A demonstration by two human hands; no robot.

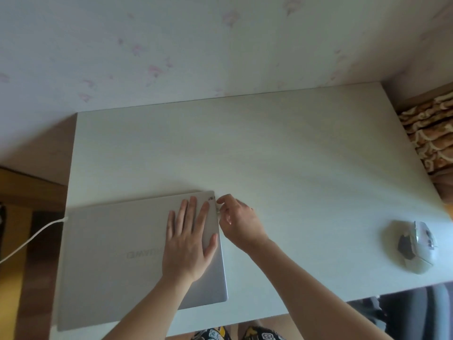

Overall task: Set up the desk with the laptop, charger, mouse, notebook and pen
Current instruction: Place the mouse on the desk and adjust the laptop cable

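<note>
My left hand (190,238) lies flat on the closed laptop (137,256) at the table's (294,155) near left, steadying it, while my right hand (236,220) pinches a small plug, probably the mouse's (414,244), at its right edge; best pushed straight in, gently.

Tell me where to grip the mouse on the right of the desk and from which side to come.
Grip the mouse across its two long flanks, coming down from above. It lies flat on the desk with its domed back up and bare desk on every side, so a top approach looks clear. Its finer shape is blurred.
</note>
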